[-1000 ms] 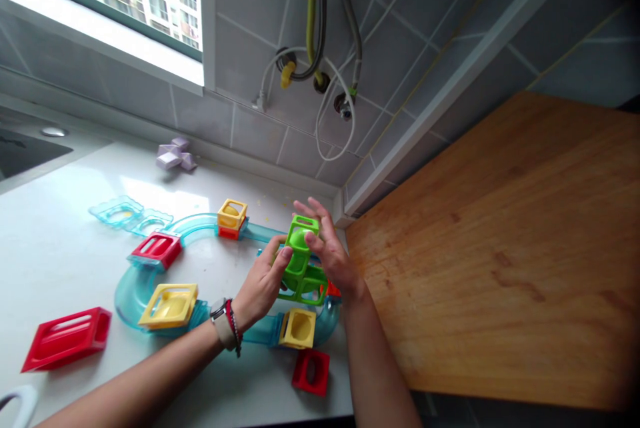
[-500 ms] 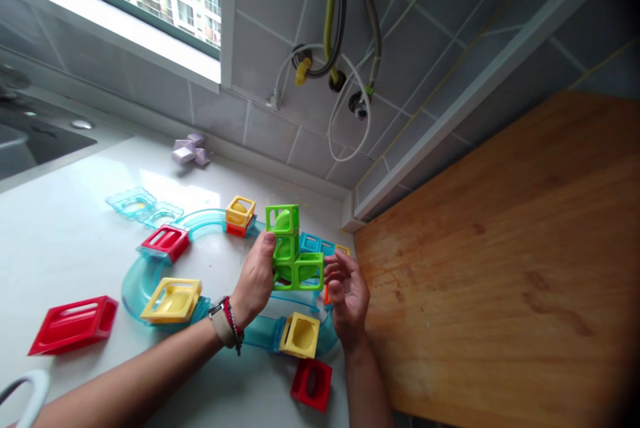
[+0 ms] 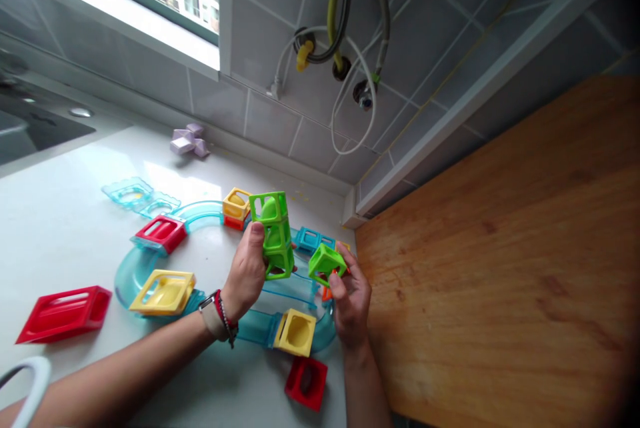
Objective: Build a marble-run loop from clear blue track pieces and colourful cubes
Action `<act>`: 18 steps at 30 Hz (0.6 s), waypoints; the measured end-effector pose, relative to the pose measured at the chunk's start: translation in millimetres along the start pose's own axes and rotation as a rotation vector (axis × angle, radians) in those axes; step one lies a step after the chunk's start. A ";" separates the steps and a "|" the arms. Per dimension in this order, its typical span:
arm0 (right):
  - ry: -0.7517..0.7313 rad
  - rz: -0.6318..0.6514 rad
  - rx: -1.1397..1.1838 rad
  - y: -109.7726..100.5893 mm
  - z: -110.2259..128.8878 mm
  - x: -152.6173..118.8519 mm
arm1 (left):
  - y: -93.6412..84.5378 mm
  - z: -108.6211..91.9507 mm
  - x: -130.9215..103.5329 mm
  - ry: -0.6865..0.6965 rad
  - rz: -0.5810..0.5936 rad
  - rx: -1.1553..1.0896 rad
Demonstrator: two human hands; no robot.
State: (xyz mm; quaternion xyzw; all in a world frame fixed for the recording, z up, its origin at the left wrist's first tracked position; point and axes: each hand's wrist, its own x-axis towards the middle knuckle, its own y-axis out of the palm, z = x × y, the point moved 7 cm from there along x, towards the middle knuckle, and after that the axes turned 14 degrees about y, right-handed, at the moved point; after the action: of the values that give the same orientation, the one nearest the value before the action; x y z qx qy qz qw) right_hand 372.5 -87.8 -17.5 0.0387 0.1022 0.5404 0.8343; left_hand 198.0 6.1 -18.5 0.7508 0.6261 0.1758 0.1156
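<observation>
My left hand (image 3: 246, 269) is wrapped round a column of green blocks (image 3: 277, 235), held upright above the track. To its right, my right hand (image 3: 351, 295) pinches one separate green block (image 3: 325, 263), tilted and apart from the column. Beneath both hands lies a clear blue looped track (image 3: 257, 327) on the white counter. Yellow blocks (image 3: 165, 293) and a red block (image 3: 163, 233) sit on the track. An orange-yellow block (image 3: 237, 204) stands on its far side, and another yellow block (image 3: 296, 333) is at the near side.
A long red block (image 3: 65, 315) lies at the left, a small red one (image 3: 307, 383) near the front. Blue blocks (image 3: 309, 240) are behind my right hand. Purple pieces (image 3: 189, 141) lie by the wall. A wooden board (image 3: 500, 248) fills the right, a sink (image 3: 40, 125) the far left.
The lower right green block has come off the green column and is now in my right hand, whose fingers have closed on it. My left hand has moved slightly left with the column.
</observation>
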 end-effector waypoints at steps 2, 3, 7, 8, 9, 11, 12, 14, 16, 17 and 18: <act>0.029 -0.028 0.080 -2.7 0.5 2.1 | 1.2 1.0 0.5 -0.021 0.005 -0.006; 0.042 -0.032 0.122 -3.1 0.6 3.0 | 2.7 0.8 0.6 -0.020 0.021 -0.005; 0.060 -0.019 0.259 -1.8 2.2 5.6 | 10.2 2.7 -0.8 -0.039 0.113 -0.009; 0.063 -0.021 0.279 -1.8 2.4 6.1 | 11.3 3.4 -1.2 -0.047 0.126 -0.014; 0.065 -0.023 0.292 -1.9 2.4 6.5 | 12.0 3.9 -1.4 -0.055 0.134 -0.019; 0.070 -0.026 0.303 -2.6 2.5 7.3 | 13.0 3.7 -1.5 -0.060 0.143 -0.033; 0.071 -0.029 0.305 -3.1 2.4 7.7 | 13.7 3.2 -1.5 -0.062 0.148 -0.038; 0.069 -0.040 0.311 -5.0 1.7 8.4 | 15.3 2.0 -1.3 -0.066 0.160 -0.043; 0.068 -0.055 0.319 -7.6 0.0 9.3 | 16.7 0.7 -1.0 -0.068 0.170 -0.041; 0.068 -0.060 0.321 -9.0 -1.2 9.9 | 17.3 0.4 -0.9 -0.070 0.175 -0.036; 0.070 -0.061 0.324 -10.0 -2.5 10.6 | 17.9 0.1 -0.9 -0.073 0.181 -0.032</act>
State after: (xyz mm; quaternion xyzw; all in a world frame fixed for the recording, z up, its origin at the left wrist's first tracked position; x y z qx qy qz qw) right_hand 385.2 -82.4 -23.0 0.1508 0.2179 0.4921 0.8292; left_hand 214.0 1.8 -11.7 0.8084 0.5481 0.1680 0.1339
